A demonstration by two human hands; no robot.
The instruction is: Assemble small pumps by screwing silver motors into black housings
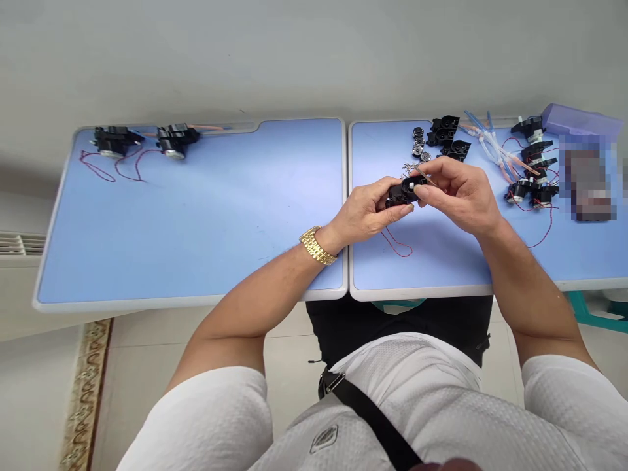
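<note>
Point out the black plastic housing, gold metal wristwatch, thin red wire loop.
Black plastic housing (403, 191): head view, top face.
Gold metal wristwatch (317, 245): head view, bracelet.
Thin red wire loop (399, 254): head view, lower curve.

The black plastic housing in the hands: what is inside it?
A small white part shows in the round opening of the housing; the rest is covered by its walls and the right hand.
</note>
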